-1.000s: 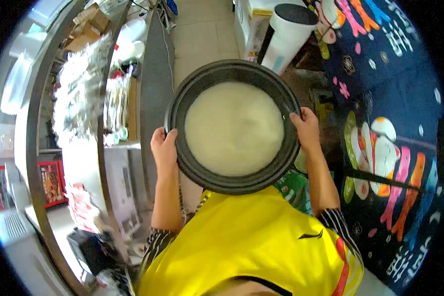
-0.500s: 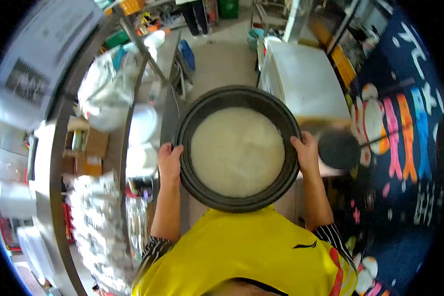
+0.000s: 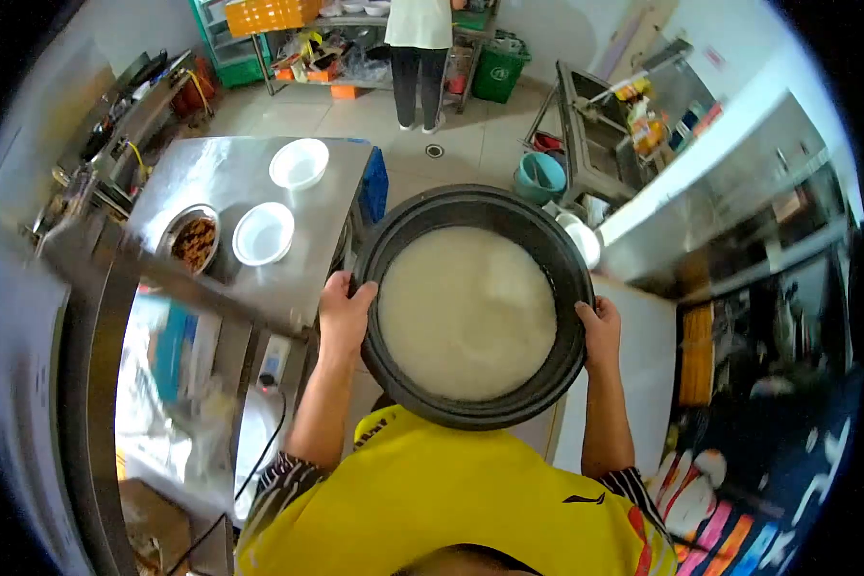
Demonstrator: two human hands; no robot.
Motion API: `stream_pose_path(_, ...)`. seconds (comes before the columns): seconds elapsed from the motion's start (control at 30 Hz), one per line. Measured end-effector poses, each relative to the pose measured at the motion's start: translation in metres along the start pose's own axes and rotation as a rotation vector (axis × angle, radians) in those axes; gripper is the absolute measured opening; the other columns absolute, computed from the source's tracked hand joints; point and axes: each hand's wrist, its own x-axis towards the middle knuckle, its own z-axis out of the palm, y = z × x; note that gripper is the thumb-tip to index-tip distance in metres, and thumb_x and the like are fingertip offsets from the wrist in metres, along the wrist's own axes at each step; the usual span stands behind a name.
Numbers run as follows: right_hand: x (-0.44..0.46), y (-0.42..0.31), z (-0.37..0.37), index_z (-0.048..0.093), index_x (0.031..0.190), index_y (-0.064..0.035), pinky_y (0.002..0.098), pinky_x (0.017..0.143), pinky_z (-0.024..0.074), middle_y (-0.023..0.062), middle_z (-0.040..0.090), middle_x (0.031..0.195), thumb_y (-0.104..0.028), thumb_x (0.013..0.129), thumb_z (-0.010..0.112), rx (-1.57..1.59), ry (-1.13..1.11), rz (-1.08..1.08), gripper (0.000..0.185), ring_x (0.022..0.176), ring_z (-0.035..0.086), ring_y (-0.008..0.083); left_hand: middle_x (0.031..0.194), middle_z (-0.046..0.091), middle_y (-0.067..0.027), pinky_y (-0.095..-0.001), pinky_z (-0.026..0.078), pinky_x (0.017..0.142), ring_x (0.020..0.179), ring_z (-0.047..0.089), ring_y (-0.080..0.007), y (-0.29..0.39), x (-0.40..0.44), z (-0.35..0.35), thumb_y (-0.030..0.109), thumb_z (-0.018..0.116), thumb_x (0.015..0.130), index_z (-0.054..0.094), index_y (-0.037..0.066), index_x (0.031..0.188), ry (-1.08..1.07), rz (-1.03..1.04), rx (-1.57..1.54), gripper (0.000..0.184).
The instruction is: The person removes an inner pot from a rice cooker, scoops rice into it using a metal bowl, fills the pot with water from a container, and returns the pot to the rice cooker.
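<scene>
A large round black pot (image 3: 475, 413) is held level in front of my yellow top, with cloudy whitish liquid (image 3: 466, 312) inside it. My left hand (image 3: 346, 312) grips the pot's left rim, thumb on top. On the opposite side my right hand (image 3: 600, 331) is closed on the right rim. Both hands' lower fingers are partly hidden beneath the rim.
A steel table (image 3: 322, 216) at left holds two white bowls (image 3: 263, 233) and a metal bowl of brown food (image 3: 194, 242). Another person (image 3: 420, 58) stands ahead near a green bin (image 3: 500, 69). A sink (image 3: 600, 144) and teal bucket (image 3: 540, 177) are at right.
The view has moved forward from the shelves and patterned curtain to the steel table and sink area. The pot stays in both hands, lower in view. The other person now shows more fully.
</scene>
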Motion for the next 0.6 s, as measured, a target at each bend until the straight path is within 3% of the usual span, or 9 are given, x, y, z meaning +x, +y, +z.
stream_pose_path(0.1,0.105,-0.009,0.011,0.064,0.100,0.0047,0.0285,0.069,0.0462,0.0054,0.065,0.087,-0.011,0.087,0.066,0.068,-0.050,0.025,0.021,0.074,0.058,0.0130,0.082,0.060,-0.0051,-0.0279,0.045,0.070,0.077,0.054,-0.0129,0.024,0.094,0.064,0.011,0.068,0.079,0.060,-0.006,0.097,0.001,-0.005,0.145,0.026)
stream_pose_path(0.2,0.220,-0.047,0.034,0.063,0.098,0.0044,0.0289,0.069,0.0451,0.0049,0.064,0.086,-0.012,0.087,0.066,0.008,0.003,0.018,0.020,0.075,0.056,0.0130,0.082,0.059,-0.0050,-0.0277,0.045,0.069,0.077,0.054,-0.0127,0.033,0.196,0.129,0.012,0.068,0.079,0.060,-0.006,0.096,0.027,-0.104,0.132,0.026)
stream_pose_path(0.37,0.415,-0.081,0.081,0.062,0.101,0.0050,0.0291,0.073,0.0438,0.0039,0.063,0.088,-0.017,0.088,0.067,-0.156,-0.056,-0.044,0.026,0.079,0.055,0.0131,0.076,0.057,-0.0044,-0.0294,0.045,0.067,0.073,0.052,-0.0123,0.038,0.342,0.211,0.012,0.068,0.080,0.060,-0.005,0.088,0.105,-0.082,0.096,0.021)
stream_pose_path(0.47,0.484,-0.126,0.196,0.062,0.100,0.0049,0.0288,0.072,0.0423,0.0028,0.060,0.087,-0.018,0.089,0.067,-0.195,-0.118,-0.121,0.026,0.078,0.052,0.0127,0.078,0.057,-0.0038,-0.0289,0.045,0.066,0.073,0.052,-0.0117,0.036,0.442,0.178,0.011,0.068,0.081,0.059,-0.005,0.090,0.195,-0.090,0.004,0.021)
stream_pose_path(0.6,0.611,-0.140,0.270,0.061,0.101,0.0041,0.0295,0.072,0.0415,0.0017,0.059,0.086,-0.018,0.090,0.066,-0.230,-0.234,-0.139,0.025,0.077,0.052,0.0132,0.081,0.060,-0.0041,-0.0285,0.045,0.068,0.074,0.054,-0.0120,0.047,0.540,0.183,0.010,0.068,0.081,0.061,-0.006,0.094,0.308,-0.087,-0.051,0.021)
